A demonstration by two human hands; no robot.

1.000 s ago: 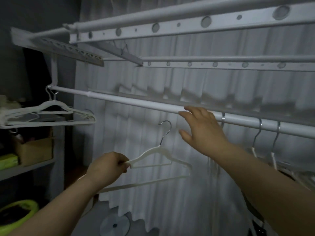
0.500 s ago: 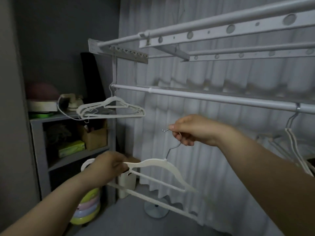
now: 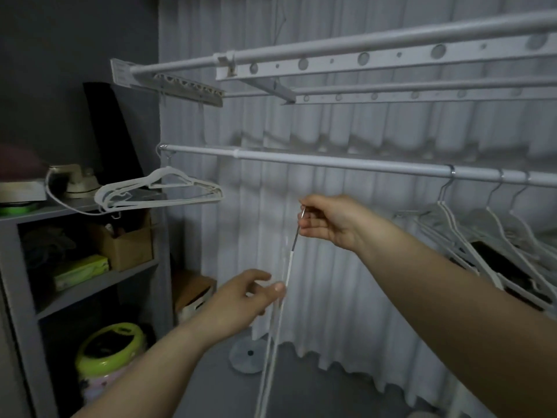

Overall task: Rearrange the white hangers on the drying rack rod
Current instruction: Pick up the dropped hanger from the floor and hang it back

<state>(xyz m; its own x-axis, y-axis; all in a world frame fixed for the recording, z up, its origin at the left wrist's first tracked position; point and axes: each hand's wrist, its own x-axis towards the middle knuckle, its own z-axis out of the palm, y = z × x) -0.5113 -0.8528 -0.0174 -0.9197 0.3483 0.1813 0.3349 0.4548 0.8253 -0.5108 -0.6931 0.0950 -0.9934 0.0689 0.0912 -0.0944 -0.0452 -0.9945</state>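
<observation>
1. Right hand (image 3: 334, 223) pinches the metal hook of a white hanger (image 3: 288, 271), which dangles edge-on below the rod (image 3: 331, 163).
2. Left hand (image 3: 241, 300) is loosely open, thumb just touching the frame.
3. Next, I'd guess: lift the hook up over a bare stretch of the rod.

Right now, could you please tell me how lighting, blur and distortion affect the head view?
Head view: dim, flat, greyish light with no glare; the shelf uprights lean from wide-angle distortion, and its contents sit in shadow; the white hanger, edge-on in the right hand, smears toward the bottom edge.
</observation>
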